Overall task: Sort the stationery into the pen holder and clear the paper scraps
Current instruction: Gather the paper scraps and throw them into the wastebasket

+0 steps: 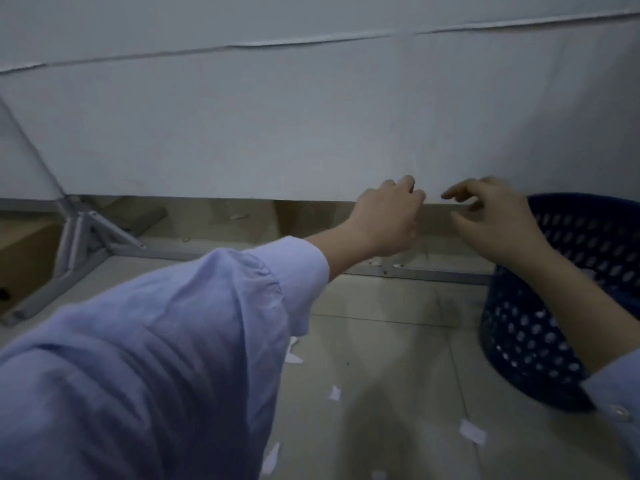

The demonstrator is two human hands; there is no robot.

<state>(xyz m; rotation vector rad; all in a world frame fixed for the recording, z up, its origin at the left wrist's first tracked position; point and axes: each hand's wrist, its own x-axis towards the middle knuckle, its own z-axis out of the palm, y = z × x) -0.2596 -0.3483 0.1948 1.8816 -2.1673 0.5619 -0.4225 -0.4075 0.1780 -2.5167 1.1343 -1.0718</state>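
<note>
Both hands reach to the lower edge of the white cloth (277,133) that hangs from the desk. The left hand (388,216) is at the hem with its fingers curled tight together; I cannot tell if they pinch the cloth. The right hand (495,220) is just beside it, fingers bent and spread, and nothing shows between them. This hand is in front of the rim of a blue basket (540,327) standing on the floor (398,341). White paper scraps (472,432) lie scattered on the floor, near the basket and below the left sleeve (156,341).
</note>
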